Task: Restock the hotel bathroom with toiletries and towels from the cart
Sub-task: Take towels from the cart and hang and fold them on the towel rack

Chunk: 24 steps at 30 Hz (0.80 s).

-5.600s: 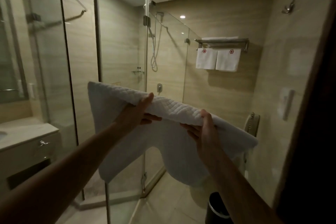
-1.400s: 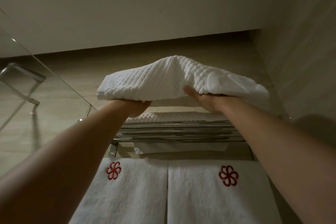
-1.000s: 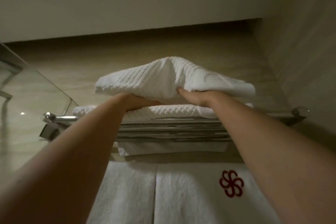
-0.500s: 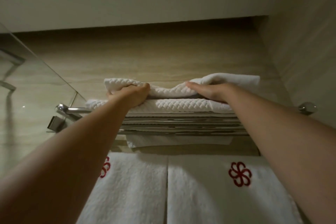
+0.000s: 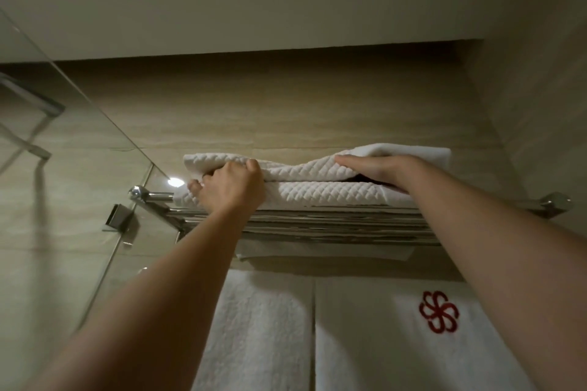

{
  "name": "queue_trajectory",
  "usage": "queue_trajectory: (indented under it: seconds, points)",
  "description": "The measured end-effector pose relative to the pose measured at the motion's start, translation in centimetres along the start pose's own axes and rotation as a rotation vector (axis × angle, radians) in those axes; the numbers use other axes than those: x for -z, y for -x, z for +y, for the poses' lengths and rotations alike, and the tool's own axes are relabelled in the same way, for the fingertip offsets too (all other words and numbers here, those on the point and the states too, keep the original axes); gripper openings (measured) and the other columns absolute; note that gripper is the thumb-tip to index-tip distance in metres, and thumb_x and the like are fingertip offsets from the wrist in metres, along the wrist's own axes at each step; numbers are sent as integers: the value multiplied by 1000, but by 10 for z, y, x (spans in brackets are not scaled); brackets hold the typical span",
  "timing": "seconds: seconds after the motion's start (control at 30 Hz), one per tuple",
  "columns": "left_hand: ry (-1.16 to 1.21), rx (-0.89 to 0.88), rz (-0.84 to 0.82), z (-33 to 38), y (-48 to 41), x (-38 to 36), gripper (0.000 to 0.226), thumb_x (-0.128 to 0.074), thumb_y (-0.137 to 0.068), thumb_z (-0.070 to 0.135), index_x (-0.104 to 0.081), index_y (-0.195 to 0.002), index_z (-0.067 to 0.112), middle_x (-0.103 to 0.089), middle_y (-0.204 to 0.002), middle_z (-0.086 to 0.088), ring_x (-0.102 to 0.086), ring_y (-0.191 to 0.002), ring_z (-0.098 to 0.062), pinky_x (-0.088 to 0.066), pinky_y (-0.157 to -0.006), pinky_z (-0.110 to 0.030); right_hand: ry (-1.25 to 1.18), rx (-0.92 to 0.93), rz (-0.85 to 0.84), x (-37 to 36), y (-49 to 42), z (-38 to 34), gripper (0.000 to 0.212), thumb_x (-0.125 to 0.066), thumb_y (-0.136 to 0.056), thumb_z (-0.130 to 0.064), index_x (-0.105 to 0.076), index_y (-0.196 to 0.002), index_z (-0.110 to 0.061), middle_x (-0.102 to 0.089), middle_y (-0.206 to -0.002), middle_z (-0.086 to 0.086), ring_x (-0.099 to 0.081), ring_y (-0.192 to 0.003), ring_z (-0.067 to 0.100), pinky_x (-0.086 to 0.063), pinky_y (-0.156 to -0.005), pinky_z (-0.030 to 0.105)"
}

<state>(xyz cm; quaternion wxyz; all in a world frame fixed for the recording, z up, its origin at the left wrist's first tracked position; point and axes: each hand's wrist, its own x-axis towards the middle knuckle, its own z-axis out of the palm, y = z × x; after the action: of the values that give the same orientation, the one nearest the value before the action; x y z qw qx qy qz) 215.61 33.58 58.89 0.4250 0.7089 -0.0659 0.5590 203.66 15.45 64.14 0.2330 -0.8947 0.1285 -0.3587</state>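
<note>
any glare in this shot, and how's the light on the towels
Head view: dim, warm light overall; one small bright glare spot beside the left end of the rack, near the left hand; the quilted weave of the top towel is sharp; a shadow falls under the rack onto the hanging towels.
</note>
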Motion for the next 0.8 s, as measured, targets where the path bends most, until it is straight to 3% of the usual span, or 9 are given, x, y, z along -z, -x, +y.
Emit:
queue_trajectory:
  seconds: [0.1,0.23,0.37,0.47,0.53,0.63,0.7,0.8]
  points:
    - [85,0,19,-5,-5,1,45,-23,-93,36,-61,-98,11,-63,-104,-18,-53,-98,-31,-29,-96,-44,52,36,-36,-6,-2,-3,80,-33,-81,-76,-32,-144,-26,-29,-152,6,-33,-133,27,-27,-93,38]
    - [128,-11,74,-10,-4,-1,41,-25,-93,35,-56,-83,10,-62,-96,-19,-51,-90,-29,-31,-91,-42,53,35,-50,-6,0,-4,81,-34,-80,-76,-34,-143,-25,-28,-152,6,-32,-133,28,-25,-87,38]
    - [125,6,150,-16,9,-8,48,-28,-93,39,-60,-94,3,-59,-104,-21,-46,-105,-33,-28,-100,-44,35,18,-16,-7,0,-1,90,-38,-76,-78,-30,-145,-21,-25,-153,10,-30,-135,31,-28,-98,42]
    - [291,37,235,-20,12,-3,41,-44,-90,42,-50,-105,4,-51,-111,-17,-43,-107,-30,-28,-103,-43,29,13,16,-8,-1,0,95,-40,-74,-80,-25,-147,-20,-22,-154,11,-29,-136,32,-27,-104,45]
    - [343,-62,298,-24,16,-1,28,-51,-88,39,-44,-94,12,-50,-101,-11,-40,-94,-23,-31,-92,-36,23,22,38,-9,-1,2,97,-41,-74,-80,-23,-147,-19,-21,-154,11,-28,-136,33,-27,-104,45]
    - [208,-336,371,-22,28,1,20,-53,-84,34,-39,-86,19,-46,-91,-5,-35,-85,-18,-23,-79,-30,26,43,44,-10,1,3,95,-40,-76,-78,-19,-148,-19,-18,-155,10,-26,-137,32,-26,-104,45]
    - [117,-508,331,-12,30,2,26,-48,-85,42,-46,-96,18,-49,-102,-6,-38,-93,-19,-26,-86,-32,27,44,37,-10,3,3,95,-39,-76,-78,-18,-149,-19,-16,-156,10,-25,-137,32,-26,-105,45]
    - [-44,-643,89,2,20,5,63,-22,-87,63,-47,-121,17,-50,-128,-5,-42,-122,-20,-16,-112,-40,29,36,12,-11,5,3,98,-37,-75,-81,-15,-149,-21,-13,-157,10,-22,-139,33,-24,-108,46]
